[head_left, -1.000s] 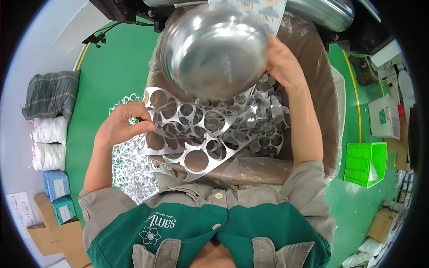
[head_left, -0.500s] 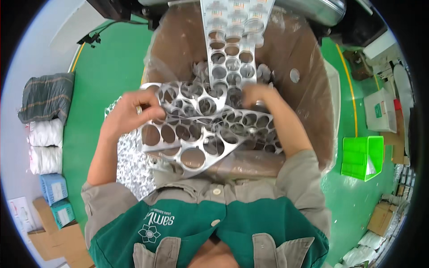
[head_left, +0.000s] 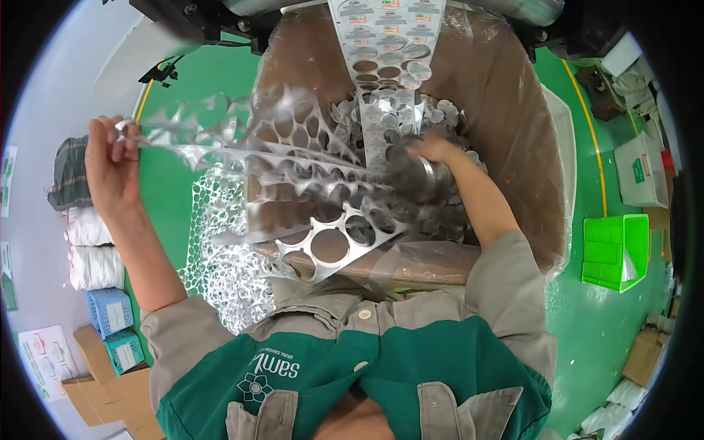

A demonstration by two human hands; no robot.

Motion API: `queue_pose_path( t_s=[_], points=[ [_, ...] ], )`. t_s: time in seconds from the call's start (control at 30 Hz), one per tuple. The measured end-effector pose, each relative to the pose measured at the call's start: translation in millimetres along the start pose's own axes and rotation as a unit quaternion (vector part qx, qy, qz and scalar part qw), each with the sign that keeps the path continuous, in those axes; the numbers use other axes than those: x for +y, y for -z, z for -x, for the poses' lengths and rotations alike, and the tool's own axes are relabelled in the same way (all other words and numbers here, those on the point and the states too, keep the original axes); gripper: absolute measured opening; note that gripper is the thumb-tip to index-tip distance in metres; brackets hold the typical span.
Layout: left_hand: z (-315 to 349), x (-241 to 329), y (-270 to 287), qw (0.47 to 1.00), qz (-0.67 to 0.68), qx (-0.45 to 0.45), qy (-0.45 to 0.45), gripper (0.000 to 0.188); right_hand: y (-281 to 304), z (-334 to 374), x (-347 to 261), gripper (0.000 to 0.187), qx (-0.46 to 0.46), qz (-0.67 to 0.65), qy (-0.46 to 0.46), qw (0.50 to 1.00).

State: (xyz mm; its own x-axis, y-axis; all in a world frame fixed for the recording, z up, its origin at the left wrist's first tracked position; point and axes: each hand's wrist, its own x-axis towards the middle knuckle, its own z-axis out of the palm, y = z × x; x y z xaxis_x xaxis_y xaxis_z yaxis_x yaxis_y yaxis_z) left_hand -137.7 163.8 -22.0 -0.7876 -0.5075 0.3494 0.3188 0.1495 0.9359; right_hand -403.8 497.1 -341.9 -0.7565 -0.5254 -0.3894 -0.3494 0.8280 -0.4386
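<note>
A: Green painted floor (head_left: 609, 323) all round, yellow line (head_left: 583, 125) running along it at the right. Large cardboard box lined with clear plastic (head_left: 513, 132) straight ahead, half full of punched silvery foil scrap.

B: And at the edges?

A: Green plastic crate (head_left: 614, 249) on the floor to the right. Blue baskets (head_left: 114, 323) and white rolls (head_left: 88, 246) stacked at the left, flat cardboard (head_left: 88, 381) below them.

B: Left hand (head_left: 110, 169)?

A: Fingers curled shut, pinching the end of a punched foil strip (head_left: 293, 158) between thumb and fingertips. Wrist cocked upward, forearm bare, raised and flung well out to the left, clear of the box. Elbow bent, grey sleeve rolled near it.

B: Where does the strip go from there?

A: Stretched taut from the pinch rightward, across the near left rim of the box and into the scrap heap. Round holes all along it, motion-blurred near the hand.

B: Right hand (head_left: 433, 150)?

A: Fingers down in the scrap, mostly hidden; open or closed, impossible to tell. Back of the hand up, touching a shiny round metal bowl (head_left: 418, 176) lying among the foil. Forearm bare, angled down into the box from the lower right, grey sleeve at the elbow.

B: Anything above?

A: Printed foil web (head_left: 385, 66) hanging down into the middle of the box from overhead, holes punched in its lower part. More perforated foil (head_left: 220, 264) spilled outside the box at the near left.
</note>
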Motion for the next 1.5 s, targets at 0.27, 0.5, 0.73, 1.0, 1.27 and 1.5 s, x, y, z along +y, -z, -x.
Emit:
queue_pose_path(
  t_s=[0.27,0.5,0.73,1.0,1.27,1.5],
  points=[
    [-13.6,-9.6,14.6,0.988,0.062,-0.127,-0.061,0.032,98.4,32.0,-35.8,0.045,0.013,0.177,0.202,0.963],
    [5.4,45.6,-28.4,0.968,0.064,0.038,-0.238,0.042,143.9,70.2,-105.5,0.037,-0.189,-0.74,0.373,0.527],
    [-41.9,66.2,78.2,0.97,0.027,0.161,-0.182,0.026,-1.0,8.7,-35.8,0.077,-0.086,0.062,0.019,0.994],
    [-16.3,-73.0,158.3,0.806,-0.592,0.008,0.005,0.039,10.1,0.4,-16.2,0.062,-0.025,-0.007,0.105,0.994],
    [19.2,-119.1,-30.6,0.75,-0.627,-0.207,-0.034,0.059,83.3,34.5,-90.6,0.054,0.139,-0.078,0.249,0.955],
    [47.6,-38.8,-76.9,0.703,-0.533,-0.312,-0.352,0.031,144.8,63.7,-105.6,0.034,-0.052,-0.815,0.303,0.492]
  ],
)
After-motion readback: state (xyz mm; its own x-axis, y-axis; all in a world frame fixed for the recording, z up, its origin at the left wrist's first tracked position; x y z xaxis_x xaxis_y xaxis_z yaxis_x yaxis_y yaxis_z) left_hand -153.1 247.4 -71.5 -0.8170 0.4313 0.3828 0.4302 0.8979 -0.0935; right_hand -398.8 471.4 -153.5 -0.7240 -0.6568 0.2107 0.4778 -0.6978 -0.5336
